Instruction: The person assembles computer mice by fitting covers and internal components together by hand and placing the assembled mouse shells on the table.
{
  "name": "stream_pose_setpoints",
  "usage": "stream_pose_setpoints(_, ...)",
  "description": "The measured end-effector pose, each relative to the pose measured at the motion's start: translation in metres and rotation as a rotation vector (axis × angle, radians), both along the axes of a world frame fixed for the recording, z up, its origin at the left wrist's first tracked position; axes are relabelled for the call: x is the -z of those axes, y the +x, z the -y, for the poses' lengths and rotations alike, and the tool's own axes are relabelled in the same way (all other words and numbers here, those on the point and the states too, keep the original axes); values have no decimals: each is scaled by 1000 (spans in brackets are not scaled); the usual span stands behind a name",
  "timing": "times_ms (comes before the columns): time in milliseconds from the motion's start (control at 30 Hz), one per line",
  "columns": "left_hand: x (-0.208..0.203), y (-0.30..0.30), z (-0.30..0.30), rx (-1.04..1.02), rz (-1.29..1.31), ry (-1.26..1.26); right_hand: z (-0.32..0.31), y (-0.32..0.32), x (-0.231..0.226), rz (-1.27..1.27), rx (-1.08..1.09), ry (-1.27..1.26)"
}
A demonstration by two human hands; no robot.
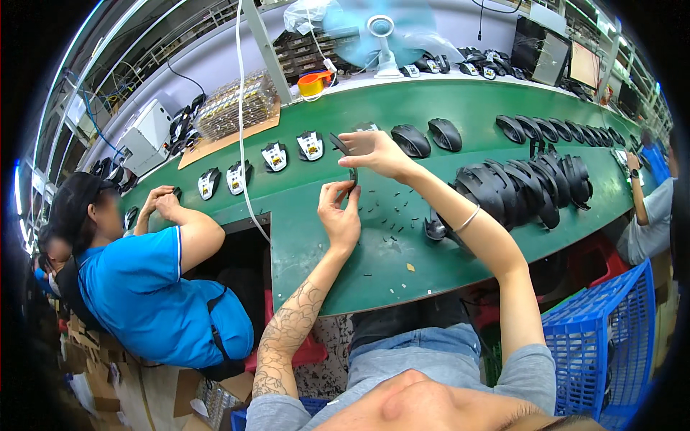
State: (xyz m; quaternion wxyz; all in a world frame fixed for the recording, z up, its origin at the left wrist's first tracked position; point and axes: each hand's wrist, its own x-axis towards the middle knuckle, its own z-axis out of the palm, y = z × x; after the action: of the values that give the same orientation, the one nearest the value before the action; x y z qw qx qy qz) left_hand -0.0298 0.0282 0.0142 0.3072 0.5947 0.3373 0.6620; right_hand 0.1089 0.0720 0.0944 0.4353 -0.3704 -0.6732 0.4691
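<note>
My left hand (pixel 339 219) is closed, its fingertips pinching a narrow black plastic piece (pixel 353 179) held upright above the green bench. Just above it, my right hand (pixel 379 154) grips a dark, flat plastic part (pixel 338 144) between thumb and fingers. The two parts are close together; whether they touch I cannot tell. Small black bits (pixel 392 230) are scattered on the bench beside my hands. Under my right forearm lies a pile of curved black mouse shells (pixel 496 185). Beyond my hands stand black computer mice (pixel 410 141) and white-bottomed mouse units (pixel 310 146).
At left a co-worker in a blue shirt (pixel 151 287) handles a small dark part. A white cable (pixel 242 129) hangs across the bench. A running fan (pixel 384 43) and an orange tape roll (pixel 311 85) stand at the back. A blue crate (pixel 575 337) sits at lower right.
</note>
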Motion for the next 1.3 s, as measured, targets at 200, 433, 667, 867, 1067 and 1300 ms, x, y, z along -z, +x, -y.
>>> stream_pose_setpoints(200, -1, -3, -1, -18, 49, -84, 20, -6, 9, 110, 256, 357)
stream_pose_setpoints(433, -3, -3, -3, 100, 202, -55, 42, -20, 22, 180, 301, 638)
stream_pose_setpoints(667, -1, 1, -1, 185, 297, -152, 44, -17, 27, 170, 322, 651)
stream_pose_setpoints(867, 3, -4, -4, 284, 357, -270, 45, -16, 30, 148, 274, 633)
stream_pose_setpoints(1067, 10, -8, -7, 299, 384, -325, 45, -15, 33, 201, 279, 640)
stream_pose_setpoints(1300, 3, -7, -4, 179, 298, -234, 48, -13, 40, 293, 308, 613)
